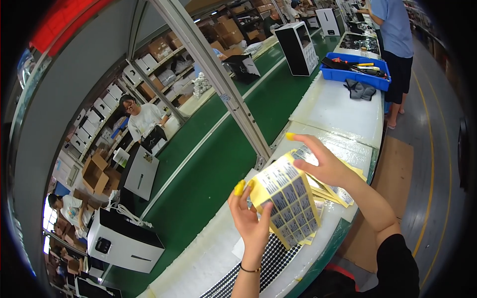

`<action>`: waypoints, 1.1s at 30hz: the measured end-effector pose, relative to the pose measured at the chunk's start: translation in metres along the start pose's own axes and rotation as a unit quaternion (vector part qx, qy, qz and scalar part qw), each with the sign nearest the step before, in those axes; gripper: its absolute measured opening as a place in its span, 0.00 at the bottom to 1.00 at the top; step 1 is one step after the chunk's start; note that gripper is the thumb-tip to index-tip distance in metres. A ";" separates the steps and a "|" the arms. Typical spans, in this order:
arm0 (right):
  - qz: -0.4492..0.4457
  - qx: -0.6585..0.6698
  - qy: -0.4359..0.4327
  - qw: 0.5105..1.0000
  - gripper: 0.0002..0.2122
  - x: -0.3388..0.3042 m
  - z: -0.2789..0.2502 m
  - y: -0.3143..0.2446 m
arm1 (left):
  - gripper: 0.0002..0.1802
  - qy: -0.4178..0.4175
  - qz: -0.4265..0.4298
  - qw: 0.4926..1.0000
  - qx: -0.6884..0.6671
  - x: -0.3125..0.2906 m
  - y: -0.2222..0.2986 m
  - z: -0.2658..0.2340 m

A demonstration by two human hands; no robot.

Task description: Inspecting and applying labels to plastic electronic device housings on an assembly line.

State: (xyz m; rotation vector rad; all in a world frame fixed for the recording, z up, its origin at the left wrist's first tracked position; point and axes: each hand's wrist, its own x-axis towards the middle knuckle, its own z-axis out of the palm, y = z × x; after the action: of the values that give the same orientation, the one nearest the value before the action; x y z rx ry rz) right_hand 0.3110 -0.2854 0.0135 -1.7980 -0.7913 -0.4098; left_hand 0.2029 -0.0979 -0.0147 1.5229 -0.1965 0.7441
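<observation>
Left hand (252, 218) and right hand (325, 166) both clamped on a yellow-backed label sheet (289, 198), held tilted above the white tabletop (338, 107). Sheet carries a grid of grey-white rectangular stickers; more sheets (338, 191) lie just beneath the right hand. Tabletop edge curves close below the hands; green conveyor belt (208, 169) runs open beyond the left hand. Blue bin (354, 75) well beyond.
</observation>
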 end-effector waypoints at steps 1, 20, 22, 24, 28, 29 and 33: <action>-0.002 0.004 -0.003 1.000 0.20 0.009 0.001 -0.016 | 0.42 -0.016 0.035 0.999 0.027 -0.007 0.008 -0.005; -0.166 0.174 -0.235 0.942 0.06 0.009 0.032 -0.112 | 0.21 -0.035 0.023 0.969 0.242 -0.053 0.077 -0.036; -0.222 0.160 -0.207 0.939 0.06 0.008 0.034 -0.115 | 0.20 -0.026 0.076 0.962 0.260 -0.056 0.079 -0.036; -0.292 0.106 -0.126 0.942 0.08 0.006 0.038 -0.119 | 0.20 0.004 0.124 0.939 0.321 -0.056 0.083 -0.035; -0.325 0.018 0.039 0.945 0.13 -0.011 0.046 -0.125 | 0.22 0.028 0.192 0.907 0.373 -0.055 0.081 -0.034; -0.322 0.038 0.020 0.946 0.14 -0.018 0.046 -0.123 | 0.22 0.036 0.193 0.895 0.400 -0.056 0.081 -0.034; -0.280 0.089 -0.033 0.955 0.18 -0.035 0.054 -0.124 | 0.22 0.041 0.212 0.872 0.440 -0.056 0.083 -0.032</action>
State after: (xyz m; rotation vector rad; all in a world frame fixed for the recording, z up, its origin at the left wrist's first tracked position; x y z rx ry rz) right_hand 0.1952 -0.2216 0.0591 -1.4040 -1.3474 -0.6244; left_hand 0.1042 -0.0955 0.0204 2.3440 -0.1299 1.3640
